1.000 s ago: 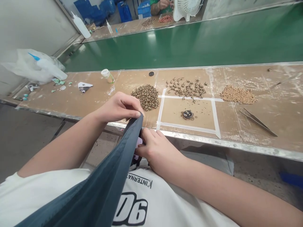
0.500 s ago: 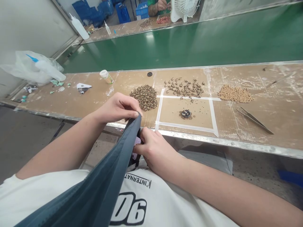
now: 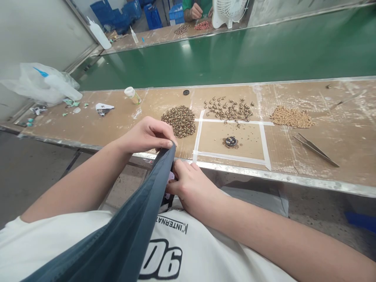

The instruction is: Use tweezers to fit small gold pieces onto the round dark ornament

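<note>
Left hand (image 3: 151, 134) pinches dark blue-green hemmed cloth (image 3: 143, 213), as before; right hand (image 3: 192, 185) at its 5 o'clock, grip hidden, can't tell; co-worker's hand (image 3: 196, 11), 12 o'clock, now lower.

White shirt (image 3: 214, 250) has print on it, upside down from this angle: "INTERNAT" in small caps (image 3: 172, 224), rest cut off by the dark fabric (image 3: 141, 207). Big number (image 3: 172, 263) looks like 06, so probably 90 flipped. Little white tub (image 3: 132, 95) has a label, too tiny to read.
</note>
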`<control>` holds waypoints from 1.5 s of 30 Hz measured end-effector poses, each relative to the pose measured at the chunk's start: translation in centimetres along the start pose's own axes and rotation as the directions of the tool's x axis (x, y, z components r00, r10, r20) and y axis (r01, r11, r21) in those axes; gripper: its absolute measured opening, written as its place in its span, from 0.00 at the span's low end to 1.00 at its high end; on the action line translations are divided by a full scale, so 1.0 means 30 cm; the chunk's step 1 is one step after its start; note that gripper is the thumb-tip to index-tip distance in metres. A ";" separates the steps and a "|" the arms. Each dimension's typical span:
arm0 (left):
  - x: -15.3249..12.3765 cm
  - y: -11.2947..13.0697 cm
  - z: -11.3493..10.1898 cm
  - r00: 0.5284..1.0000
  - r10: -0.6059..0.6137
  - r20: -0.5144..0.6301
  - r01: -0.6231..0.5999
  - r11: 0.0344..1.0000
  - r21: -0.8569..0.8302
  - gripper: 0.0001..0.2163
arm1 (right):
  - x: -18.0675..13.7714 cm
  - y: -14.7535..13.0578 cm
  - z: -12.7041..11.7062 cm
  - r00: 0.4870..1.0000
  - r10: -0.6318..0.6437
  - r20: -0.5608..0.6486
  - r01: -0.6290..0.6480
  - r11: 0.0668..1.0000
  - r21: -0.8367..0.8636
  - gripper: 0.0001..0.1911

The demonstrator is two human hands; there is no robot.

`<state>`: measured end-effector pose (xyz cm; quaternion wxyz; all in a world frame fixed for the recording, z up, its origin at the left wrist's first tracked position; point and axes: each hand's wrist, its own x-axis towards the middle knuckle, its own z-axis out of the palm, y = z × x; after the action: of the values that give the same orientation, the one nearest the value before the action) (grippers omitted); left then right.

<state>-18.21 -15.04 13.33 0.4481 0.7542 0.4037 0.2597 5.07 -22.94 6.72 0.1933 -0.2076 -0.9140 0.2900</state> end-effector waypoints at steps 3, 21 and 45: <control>-0.002 -0.005 0.001 1.000 -0.005 -0.004 0.005 1.000 -0.013 0.17 | -0.003 0.003 0.007 0.999 0.000 -0.037 0.001 1.000 0.023 0.19; 0.009 -0.004 0.029 0.998 -0.019 0.052 0.022 0.997 -0.068 0.15 | -0.025 -0.001 -0.032 0.986 -0.017 -0.168 0.063 0.960 0.272 0.22; -0.092 -0.287 -0.043 0.739 -0.274 -0.615 0.549 0.774 0.315 0.14 | -0.672 0.691 -0.277 0.497 0.507 -0.704 -0.857 0.411 -0.310 0.37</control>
<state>-23.90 -14.42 6.22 0.1641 0.6237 0.7248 0.2423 31.46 -13.65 -4.33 0.2006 -0.6969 -0.6870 -0.0460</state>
